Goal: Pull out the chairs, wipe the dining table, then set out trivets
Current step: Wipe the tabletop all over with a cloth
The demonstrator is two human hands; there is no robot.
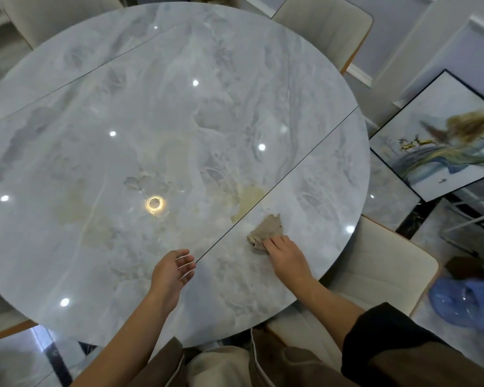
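A round grey marble dining table (140, 113) fills the view, with two thin seams across its top. My right hand (287, 254) presses a crumpled beige cloth (266, 230) flat on the table near its right edge, just right of the near seam. My left hand (172, 270) hovers over the near part of the table with its fingers apart and nothing in it. A cream chair (380, 277) stands at the table's near right side. Another cream chair (327, 26) stands at the far right, and a third (53, 15) at the far left. No trivets are in view.
A framed picture (442, 135) leans on the wall at the right. On the floor at the right lie a blue plastic bag (467, 300) and a metal rack (470, 219). Ceiling lights reflect off the glossy tabletop.
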